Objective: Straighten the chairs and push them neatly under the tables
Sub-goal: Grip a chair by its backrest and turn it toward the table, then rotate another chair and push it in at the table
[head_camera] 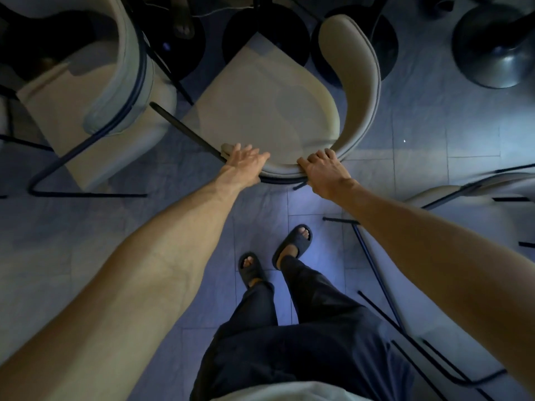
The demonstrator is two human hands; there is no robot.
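Note:
A beige cushioned chair (pixel 260 111) with a curved backrest and dark metal frame stands in front of me, its seat pointing away toward dark round table bases. My left hand (pixel 246 159) lies on the left end of the curved backrest, fingers stretched over its top. My right hand (pixel 321 166) grips the backrest's rim a little to the right, fingers curled over the edge. A second beige chair (pixel 95 91) of the same kind stands at the left, turned at an angle.
Black round table bases (pixel 266 33) sit beyond the chair, another large one (pixel 498 50) at the upper right. A third chair's frame and seat (pixel 451 198) are at my right. My feet in dark slippers (pixel 275 253) stand on the grey tiled floor.

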